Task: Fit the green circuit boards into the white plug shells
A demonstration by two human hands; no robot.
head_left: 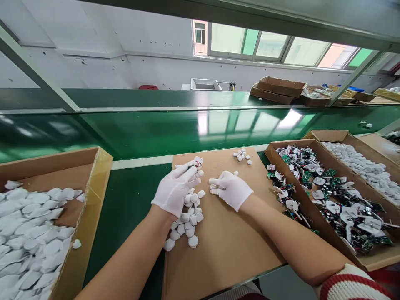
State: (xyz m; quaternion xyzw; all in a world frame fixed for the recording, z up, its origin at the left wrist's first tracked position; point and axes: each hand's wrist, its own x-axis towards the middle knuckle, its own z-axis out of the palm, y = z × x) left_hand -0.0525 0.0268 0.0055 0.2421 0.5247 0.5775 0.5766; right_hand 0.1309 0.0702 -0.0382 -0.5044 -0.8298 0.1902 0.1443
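My left hand (175, 188), in a white glove, is closed around a small wired part with a white square plate (198, 161) that sticks out past the fingertips. Most of that part is hidden by the fingers. Just to the right, my gloved right hand (231, 189) has thumb and fingers pinched together; what sits between them is too small to make out. Beneath and below the left hand lies a pile of small white rounded pieces (189, 221) on a cardboard sheet (231, 250). A smaller cluster of white pieces (241, 155) rests near the sheet's far edge.
On the left stands a cardboard box (99, 187) of white petal-shaped pieces. A box (300, 183) on the right holds green circuit boards with wires and white plates, some lying outside it. Behind it is another box (328, 135) of white pieces. A shelf bar (250, 18) crosses overhead.
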